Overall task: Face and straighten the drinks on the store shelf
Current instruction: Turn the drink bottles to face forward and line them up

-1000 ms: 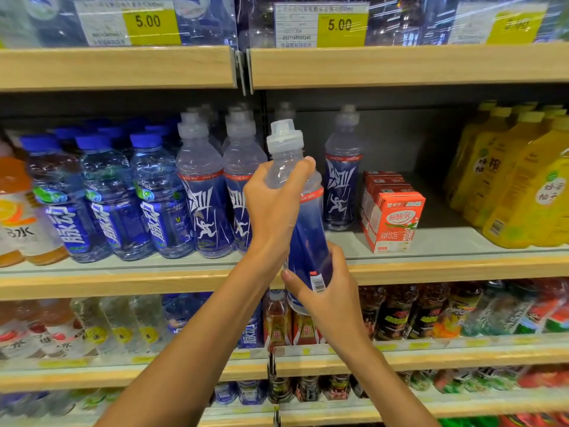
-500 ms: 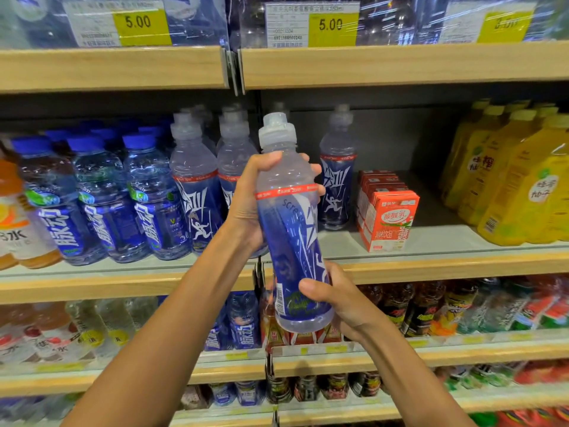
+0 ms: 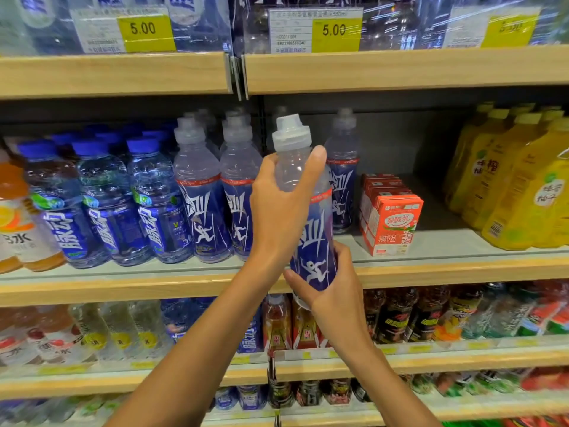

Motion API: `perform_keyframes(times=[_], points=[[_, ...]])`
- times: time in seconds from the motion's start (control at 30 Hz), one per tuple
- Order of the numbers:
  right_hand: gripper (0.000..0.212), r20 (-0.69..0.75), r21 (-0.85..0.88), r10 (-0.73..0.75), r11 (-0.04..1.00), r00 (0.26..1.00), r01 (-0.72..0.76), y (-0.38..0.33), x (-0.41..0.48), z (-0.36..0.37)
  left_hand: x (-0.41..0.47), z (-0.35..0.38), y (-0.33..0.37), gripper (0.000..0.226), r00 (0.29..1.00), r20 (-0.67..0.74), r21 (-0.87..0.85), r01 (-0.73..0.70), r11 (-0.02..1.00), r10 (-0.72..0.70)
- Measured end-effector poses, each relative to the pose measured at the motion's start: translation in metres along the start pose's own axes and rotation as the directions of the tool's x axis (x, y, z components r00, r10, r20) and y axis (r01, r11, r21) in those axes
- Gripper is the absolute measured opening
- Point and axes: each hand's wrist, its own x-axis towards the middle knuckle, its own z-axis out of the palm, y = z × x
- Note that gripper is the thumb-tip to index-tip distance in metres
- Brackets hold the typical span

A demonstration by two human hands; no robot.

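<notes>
Two hands hold one bottle (image 3: 315,241) off the shelf (image 3: 462,271), just before its front edge: the left hand (image 3: 277,211) curls round the shoulder under the cap (image 3: 291,134), the right hand (image 3: 331,291) cups the base. Done well, I'd judge, the label (image 3: 317,260) faces squarely forward before it goes upright into the gap in the row (image 3: 203,204).

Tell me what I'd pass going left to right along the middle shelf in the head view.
Orange drink bottles → blue-capped bottles → grey-capped sports bottles → held sports bottle → red cartons → yellow bottles.
</notes>
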Motion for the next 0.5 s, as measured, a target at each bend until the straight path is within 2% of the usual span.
perform_keyframes(times=[0.07,0.13,0.23,0.3,0.37,0.43,0.5], points=[[0.059,-0.052,-0.071,-0.032,0.997,0.998,0.029,0.002,-0.004,0.005,0.001,0.005,0.000,0.020,0.998,-0.056,-0.032,0.022,0.999,-0.024],[0.058,-0.081,-0.131,-0.047,0.991,0.996,0.036,0.004,-0.006,0.007,0.002,0.008,-0.001,0.011,0.995,-0.104,-0.057,-0.001,0.998,-0.005],[0.057,-0.005,-0.072,-0.017,0.997,1.000,0.017,0.004,-0.004,0.003,0.003,0.006,-0.002,0.010,0.993,-0.110,-0.111,-0.056,0.992,0.044],[0.055,0.116,0.028,0.015,0.999,0.993,-0.018,0.003,0.001,-0.008,0.007,0.001,-0.003,0.006,0.999,-0.042,-0.161,-0.021,0.987,0.014],[0.053,0.272,0.114,0.072,0.988,0.960,-0.107,0.000,0.009,-0.023,0.014,-0.006,-0.004,0.004,0.995,0.042,-0.212,0.098,0.972,-0.091],[0.051,0.437,0.169,0.133,0.959,0.889,-0.227,-0.004,0.016,-0.035,0.022,-0.012,-0.006,0.014,0.958,0.192,-0.334,0.269,0.903,-0.214],[0.051,0.551,0.218,0.140,0.927,0.823,-0.304,-0.010,0.020,-0.041,0.028,-0.015,-0.007,0.030,0.886,0.389,-0.445,0.422,0.790,-0.254]])
